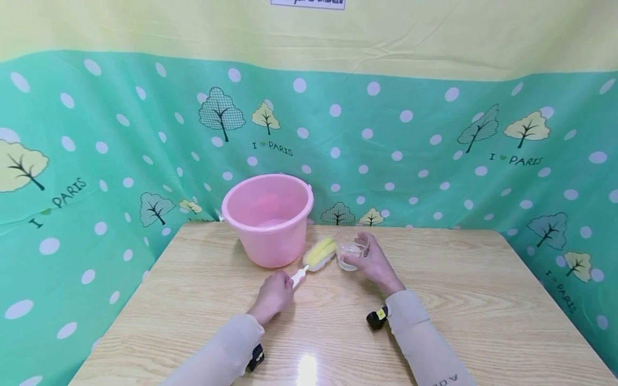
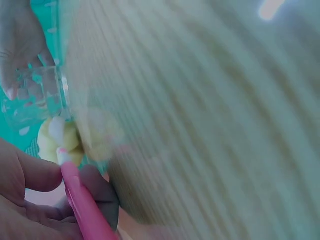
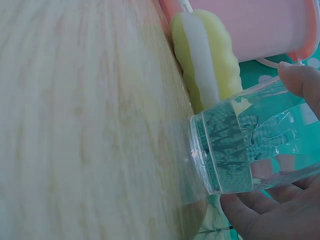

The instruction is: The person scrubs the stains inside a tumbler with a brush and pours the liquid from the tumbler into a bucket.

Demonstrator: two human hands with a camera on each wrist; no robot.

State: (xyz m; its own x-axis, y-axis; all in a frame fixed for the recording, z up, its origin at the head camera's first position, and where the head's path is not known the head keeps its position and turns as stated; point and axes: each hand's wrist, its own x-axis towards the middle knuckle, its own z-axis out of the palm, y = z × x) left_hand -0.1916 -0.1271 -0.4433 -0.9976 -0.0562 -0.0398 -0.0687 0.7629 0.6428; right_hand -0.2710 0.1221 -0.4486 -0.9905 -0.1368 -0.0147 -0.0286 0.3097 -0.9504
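Observation:
A clear cup (image 1: 348, 257) stands on the table, and my right hand (image 1: 375, 264) holds it from the right, thumb and fingers round its sides. In the right wrist view the cup (image 3: 235, 150) has its base at the wood, with fingers (image 3: 250, 202) beneath its wall. My left hand (image 1: 276, 294) grips the pink-and-white handle (image 1: 298, 277) of a sponge brush. The brush's yellow and white head (image 1: 319, 254) lies just left of the cup; in the left wrist view the pink handle (image 2: 82, 205) is pinched between thumb and fingers.
A pink bucket (image 1: 271, 241) stands behind the brush at the back left of the wooden table (image 1: 434, 300). A green and yellow patterned cloth (image 1: 405, 145) hangs behind and along the sides. Black wrist devices are on both forearms.

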